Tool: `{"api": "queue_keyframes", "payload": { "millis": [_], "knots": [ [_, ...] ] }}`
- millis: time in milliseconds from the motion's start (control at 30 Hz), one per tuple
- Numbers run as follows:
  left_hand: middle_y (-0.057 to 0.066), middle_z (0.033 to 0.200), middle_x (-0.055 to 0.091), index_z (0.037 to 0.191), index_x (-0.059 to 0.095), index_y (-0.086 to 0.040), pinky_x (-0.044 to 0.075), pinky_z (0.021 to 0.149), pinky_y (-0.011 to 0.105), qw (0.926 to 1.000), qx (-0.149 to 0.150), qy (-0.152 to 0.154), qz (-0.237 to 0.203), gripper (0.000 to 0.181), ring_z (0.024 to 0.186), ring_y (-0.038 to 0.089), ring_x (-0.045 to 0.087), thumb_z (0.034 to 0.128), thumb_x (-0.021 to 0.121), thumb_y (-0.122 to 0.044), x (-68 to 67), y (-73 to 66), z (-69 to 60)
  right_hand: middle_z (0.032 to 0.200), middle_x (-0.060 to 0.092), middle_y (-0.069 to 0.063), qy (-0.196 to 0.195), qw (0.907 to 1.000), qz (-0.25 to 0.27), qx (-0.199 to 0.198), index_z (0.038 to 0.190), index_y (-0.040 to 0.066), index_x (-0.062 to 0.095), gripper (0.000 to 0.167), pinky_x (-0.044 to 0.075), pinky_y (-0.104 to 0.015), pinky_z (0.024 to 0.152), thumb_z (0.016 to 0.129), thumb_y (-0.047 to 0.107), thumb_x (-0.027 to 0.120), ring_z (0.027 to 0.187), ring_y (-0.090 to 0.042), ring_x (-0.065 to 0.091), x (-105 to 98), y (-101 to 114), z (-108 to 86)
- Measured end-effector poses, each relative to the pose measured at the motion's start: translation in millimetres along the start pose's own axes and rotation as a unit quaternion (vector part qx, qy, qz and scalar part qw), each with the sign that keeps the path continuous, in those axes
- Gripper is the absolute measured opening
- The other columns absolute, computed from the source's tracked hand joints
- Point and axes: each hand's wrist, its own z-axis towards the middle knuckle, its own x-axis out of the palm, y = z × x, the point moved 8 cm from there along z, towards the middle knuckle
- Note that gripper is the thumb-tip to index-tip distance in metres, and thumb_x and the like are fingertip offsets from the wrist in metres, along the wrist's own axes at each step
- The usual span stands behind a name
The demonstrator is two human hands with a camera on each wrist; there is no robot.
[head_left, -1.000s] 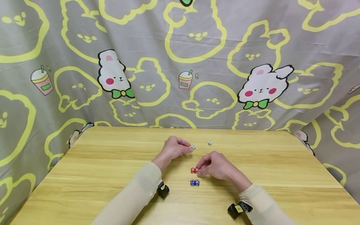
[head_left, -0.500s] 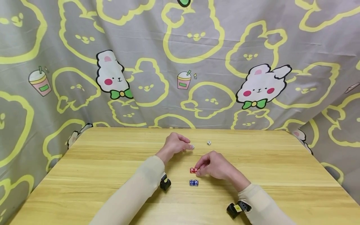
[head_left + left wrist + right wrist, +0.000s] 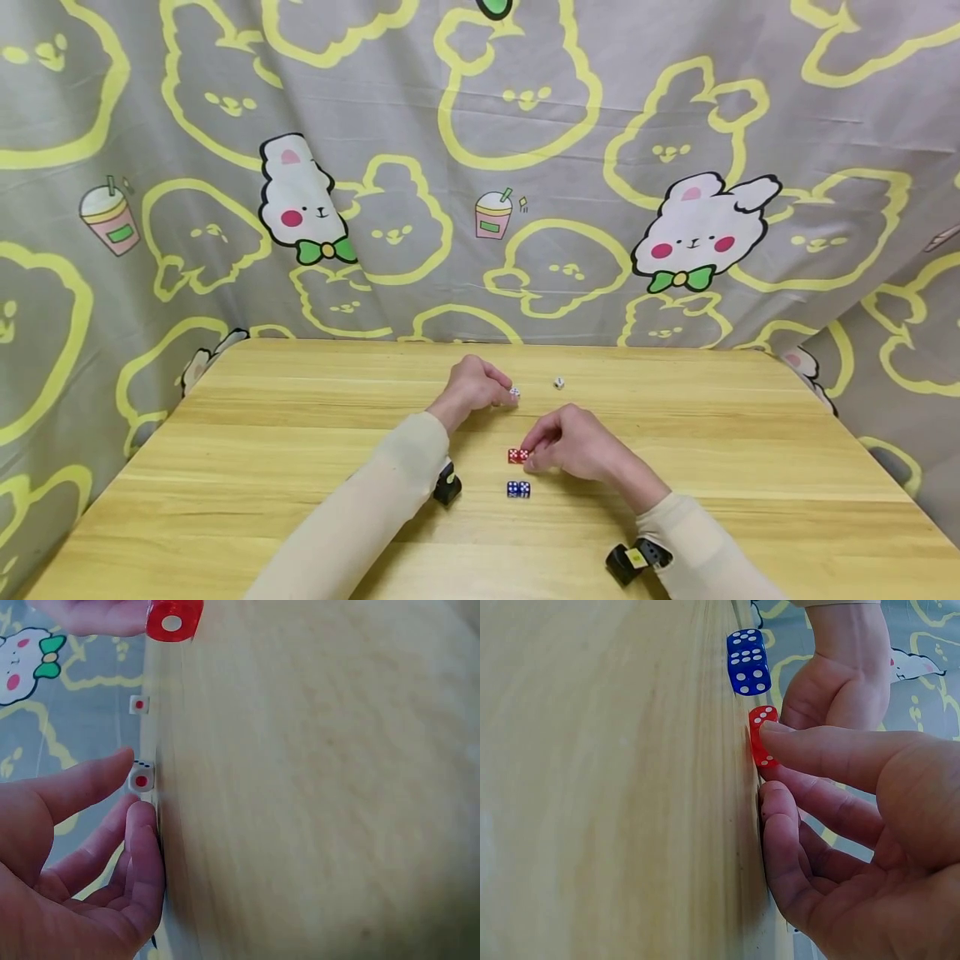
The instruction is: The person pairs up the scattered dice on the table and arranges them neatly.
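My left hand [image 3: 476,386] reaches to a white die [image 3: 141,778] toward the back of the wooden table, its thumb and forefinger at opposite sides of the die in a pinch. My right hand [image 3: 577,443] pinches the right end of a pair of red dice [image 3: 517,456] standing side by side. Its thumb covers part of the near red die in the right wrist view. In front of the red pair, two blue dice [image 3: 518,490] stand together, untouched. A second white die [image 3: 558,383] lies apart, to the right of the first.
The light wooden table [image 3: 300,500] ends at the back against a grey curtain [image 3: 420,125] with yellow outlines and white rabbit figures. Black camera mounts [image 3: 626,562] sit at both wrists, low over the tabletop.
My left hand and forearm have shifted slightly to the right, closer about the white die. My right hand stays at the red dice, and all the dice keep nearly the same places.
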Motion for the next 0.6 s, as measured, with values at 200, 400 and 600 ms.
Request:
{"api": "queue_keyframes", "payload": {
  "millis": [200,400,600],
  "knots": [
    [-0.001,0.069,0.069,0.089,0.082,-0.008,0.043,0.059,0.022,0.9995,0.003,-0.011,0.028,0.018,0.06,0.011,0.057,0.0767,0.094,-0.009,1.6,-1.5,1.0,0.078,0.072,0.001,-0.002,1.0,-0.004,0.002,0.09,0.013,0.081,0.014,0.046,-0.026,0.064,0.081,0.012,0.091,0.073,-0.013,0.06,-0.2,-0.2,-0.3],
    [0.0,0.071,0.071,0.087,0.081,-0.008,0.043,0.054,0.021,0.9989,0.003,-0.015,0.043,0.016,0.057,0.01,0.056,0.0774,0.094,-0.009,3.5,-2.4,3.1,0.077,0.071,0.001,-0.002,1.0,-0.005,0.0,0.089,0.013,0.081,0.013,0.045,-0.025,0.064,0.081,0.012,0.091,0.072,-0.013,0.06,-0.1,0.0,0.1],
    [0.002,0.073,0.073,0.085,0.082,-0.009,0.043,0.052,0.021,0.9986,0.003,-0.016,0.051,0.014,0.057,0.01,0.056,0.0783,0.094,-0.009,4.3,-2.8,4.3,0.077,0.071,0.002,-0.003,1.0,-0.007,-0.003,0.089,0.013,0.081,0.013,0.045,-0.025,0.064,0.081,0.013,0.091,0.072,-0.013,0.059,-0.4,0.3,0.2]
  ]
}}
